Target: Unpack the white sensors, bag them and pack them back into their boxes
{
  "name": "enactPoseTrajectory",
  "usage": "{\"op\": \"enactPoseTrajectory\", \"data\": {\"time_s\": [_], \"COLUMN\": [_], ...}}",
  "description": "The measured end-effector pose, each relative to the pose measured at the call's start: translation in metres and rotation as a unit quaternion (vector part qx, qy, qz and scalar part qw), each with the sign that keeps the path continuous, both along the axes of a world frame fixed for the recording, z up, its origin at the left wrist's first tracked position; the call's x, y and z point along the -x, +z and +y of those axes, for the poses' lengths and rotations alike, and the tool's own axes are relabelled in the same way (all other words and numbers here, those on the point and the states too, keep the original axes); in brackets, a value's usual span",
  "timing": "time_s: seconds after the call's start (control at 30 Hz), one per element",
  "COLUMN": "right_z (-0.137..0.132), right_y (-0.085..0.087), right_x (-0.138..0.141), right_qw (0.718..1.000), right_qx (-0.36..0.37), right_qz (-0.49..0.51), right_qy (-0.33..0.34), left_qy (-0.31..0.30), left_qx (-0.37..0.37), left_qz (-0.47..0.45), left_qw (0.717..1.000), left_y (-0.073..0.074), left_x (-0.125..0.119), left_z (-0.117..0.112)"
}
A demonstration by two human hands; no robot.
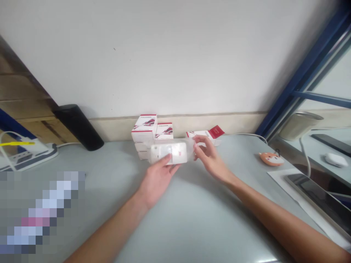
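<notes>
A white rectangular device [179, 150] in a clear plastic bag [189, 146] is held up above the table. My left hand [157, 179] grips its lower left part, thumb across the front and fingers behind. At the bag's right end, my right hand [207, 157] pinches the loose plastic between thumb and fingers. Behind the bag stand several white and red boxes [144, 124], stacked against the wall. Another box [201, 134], with its red flap [216, 131] raised, lies behind my right hand, which partly hides it.
A black cylinder [79, 128] leans at the left beside a power strip [30, 157] with cables. To the right are an orange animal-faced item [271, 159], a dark-screened tablet-like device [315, 193] on white paper, and a blue-framed mirror or glass pane [307, 96]. The lower left is pixelated.
</notes>
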State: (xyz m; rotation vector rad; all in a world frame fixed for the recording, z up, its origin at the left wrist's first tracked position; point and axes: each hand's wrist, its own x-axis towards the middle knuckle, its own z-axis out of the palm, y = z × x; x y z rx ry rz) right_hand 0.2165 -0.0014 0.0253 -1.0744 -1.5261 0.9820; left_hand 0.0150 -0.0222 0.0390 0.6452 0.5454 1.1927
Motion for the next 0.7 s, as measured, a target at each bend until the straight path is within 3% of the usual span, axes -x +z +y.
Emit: {"op": "enactPoseTrajectory", "data": {"time_s": [0.1,0.2,0.47,0.57,0.7], "right_z": [-0.002,-0.001,0.004,0.005,0.005], "right_y": [0.000,0.003,-0.003,-0.005,0.001], "right_x": [-0.001,-0.001,0.005,0.005,0.000], "right_qw": [0.989,0.981,0.998,0.996,0.992], "right_qx": [0.086,0.090,0.043,0.019,-0.019], "right_qz": [0.069,0.116,0.049,0.068,0.073], "right_qy": [0.094,0.129,0.006,-0.055,-0.098], "left_qy": [-0.013,-0.010,-0.021,0.002,0.069], "left_qx": [0.005,0.008,0.012,-0.040,-0.089], "left_qz": [0.012,0.012,0.046,0.119,0.255], "left_qw": [1.000,1.000,0.999,0.992,0.960], "left_y": [-0.002,-0.004,-0.015,-0.019,-0.023], "left_x": [-0.002,-0.002,-0.004,-0.004,-0.003], "left_z": [-0.002,-0.001,0.001,-0.001,-0.003]}}
